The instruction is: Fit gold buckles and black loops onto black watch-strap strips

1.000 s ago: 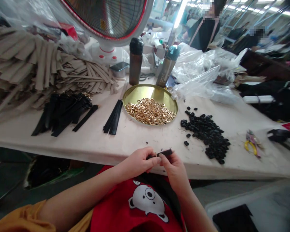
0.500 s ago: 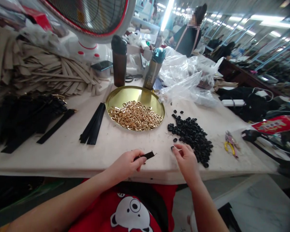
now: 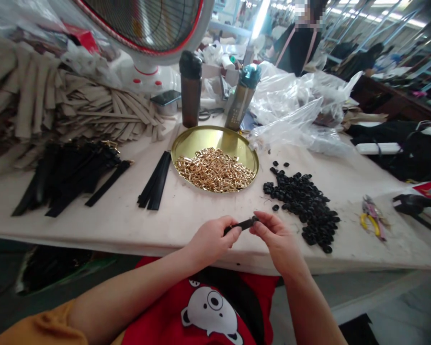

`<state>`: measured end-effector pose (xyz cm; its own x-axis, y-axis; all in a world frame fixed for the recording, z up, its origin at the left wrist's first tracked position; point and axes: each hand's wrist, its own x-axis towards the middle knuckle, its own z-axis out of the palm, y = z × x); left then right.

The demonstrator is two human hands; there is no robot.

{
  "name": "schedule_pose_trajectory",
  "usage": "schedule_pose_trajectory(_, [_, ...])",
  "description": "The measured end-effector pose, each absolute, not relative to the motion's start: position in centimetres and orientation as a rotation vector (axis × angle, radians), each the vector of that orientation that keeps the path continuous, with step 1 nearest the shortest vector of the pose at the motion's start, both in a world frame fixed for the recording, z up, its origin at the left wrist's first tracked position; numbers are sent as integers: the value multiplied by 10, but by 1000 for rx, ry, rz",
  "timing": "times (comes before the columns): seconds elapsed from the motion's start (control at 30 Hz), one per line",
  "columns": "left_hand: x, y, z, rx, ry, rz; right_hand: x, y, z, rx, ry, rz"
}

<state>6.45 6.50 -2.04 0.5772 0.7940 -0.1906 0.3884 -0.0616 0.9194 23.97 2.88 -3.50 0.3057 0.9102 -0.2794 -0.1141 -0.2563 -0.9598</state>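
My left hand [image 3: 213, 239] grips a short black strap [image 3: 243, 224] between thumb and fingers, its free end pointing right. At that end, my right hand [image 3: 282, 242] pinches a small black loop [image 3: 255, 219] against the strap; whether the strap passes through it I cannot tell. A pile of similar black loops [image 3: 305, 201] lies just right of my right hand. Behind my hands stands a round gold tray [image 3: 210, 136] with a heap of gold metal buckles [image 3: 215, 170]. Several loose black straps [image 3: 158, 184] lie fanned left of the tray.
Farther left are a pile of black straps with gold ends [image 3: 72, 172] and beige strips [image 3: 104, 105]. Two bottles [image 3: 191, 96] and a fan [image 3: 143, 72] stand behind. Pliers [image 3: 371, 218] lie right, plastic bags [image 3: 290, 105] behind. A person [image 3: 298, 45] is in the background.
My right hand has moved from beside the loop pile to the strap's end, bringing a black loop against it. The camera view has shifted, so the table things appear farther right.
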Motion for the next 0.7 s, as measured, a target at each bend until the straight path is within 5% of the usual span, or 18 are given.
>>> schedule_pose_trajectory(0.33, [49,49,-18,1893,1129,555,201,14,-34,-1307,-542,1308])
schedule_pose_trajectory(0.7, [35,44,-7,1999,1038,416,197,-5,-37,-1432,-929,995])
